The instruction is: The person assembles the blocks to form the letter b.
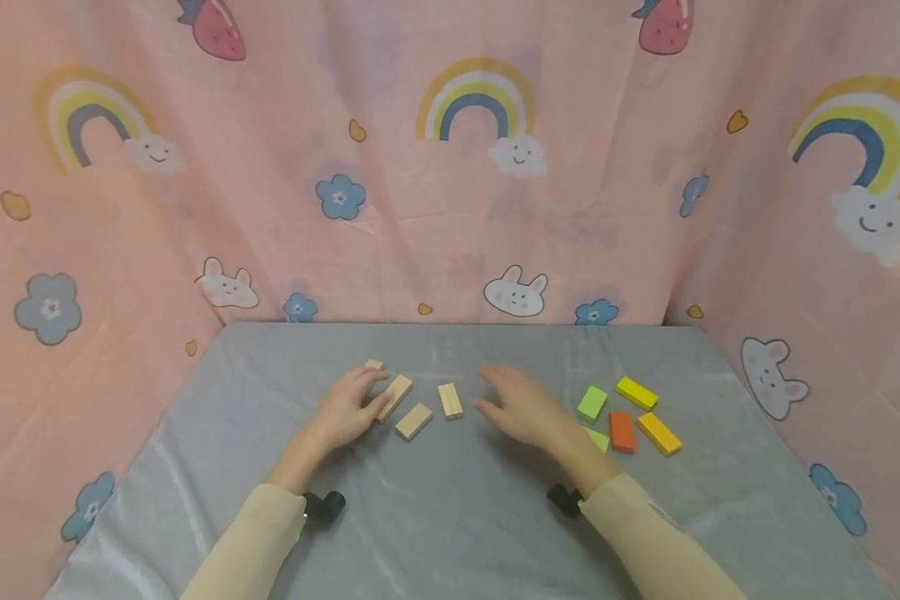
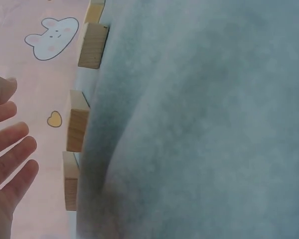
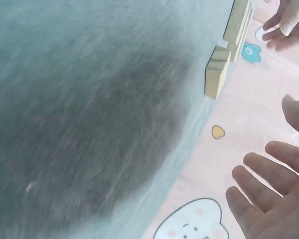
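Note:
Several plain wooden blocks lie apart on the table between my hands. My left hand (image 1: 342,408) hovers with fingers spread beside the long wooden block (image 1: 396,398), and its fingers partly cover another wooden block (image 1: 375,365) behind. Nothing is in its grasp; in the left wrist view the fingers (image 2: 20,154) stand apart from the blocks. Another short block (image 1: 414,422) lies nearer me, and a grooved-looking one (image 1: 450,401) sits in the middle. My right hand (image 1: 525,408) hangs in the air to the right of that block, its fingers (image 3: 261,174) extended and holding nothing.
To the right of my right arm lie coloured blocks: a green one (image 1: 592,403), a second green one (image 1: 598,439) partly behind the arm, an orange one (image 1: 622,432), a yellow one (image 1: 637,393) and an amber one (image 1: 659,433). Pink printed curtains (image 1: 435,225) surround the grey-covered table (image 1: 450,525).

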The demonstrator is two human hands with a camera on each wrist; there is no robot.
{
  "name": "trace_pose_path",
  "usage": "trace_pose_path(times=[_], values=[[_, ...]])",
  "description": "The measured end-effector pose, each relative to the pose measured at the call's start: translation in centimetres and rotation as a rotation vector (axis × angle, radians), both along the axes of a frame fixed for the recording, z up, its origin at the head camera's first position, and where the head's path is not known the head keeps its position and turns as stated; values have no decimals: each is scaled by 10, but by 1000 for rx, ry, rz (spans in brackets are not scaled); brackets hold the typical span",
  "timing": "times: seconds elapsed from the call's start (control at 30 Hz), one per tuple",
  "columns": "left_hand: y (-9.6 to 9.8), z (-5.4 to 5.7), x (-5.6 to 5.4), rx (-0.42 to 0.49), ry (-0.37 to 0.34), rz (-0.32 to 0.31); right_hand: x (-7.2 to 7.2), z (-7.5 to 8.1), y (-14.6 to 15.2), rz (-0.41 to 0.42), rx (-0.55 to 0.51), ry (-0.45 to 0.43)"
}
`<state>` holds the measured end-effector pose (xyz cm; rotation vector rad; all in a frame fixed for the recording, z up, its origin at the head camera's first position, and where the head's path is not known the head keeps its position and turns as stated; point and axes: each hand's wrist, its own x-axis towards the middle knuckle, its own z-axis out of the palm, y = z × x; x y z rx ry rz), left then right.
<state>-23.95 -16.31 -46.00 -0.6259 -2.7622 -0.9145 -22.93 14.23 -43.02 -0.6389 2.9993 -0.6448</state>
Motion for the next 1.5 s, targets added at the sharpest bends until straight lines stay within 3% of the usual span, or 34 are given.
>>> trace_pose_path(times=[0.37,0.57,0.73,1.17,1.5], values=[[6,-5,-9,22,-42,8,-13,-7,-19,4,-90,-72],[5,-12,-12,12,-13,-17,-17,-14,-25,-6,-116,-116],[4,-15,-15,-5,-54,-39,-21,-18,-29,6,-132,-143],[5,-16,-17,-85,-112,-101,-31,-25,-35,31,-147,-192],[2,-15,-18,-108,-161,-93,-39,-34,-37,28,-150,-195]])
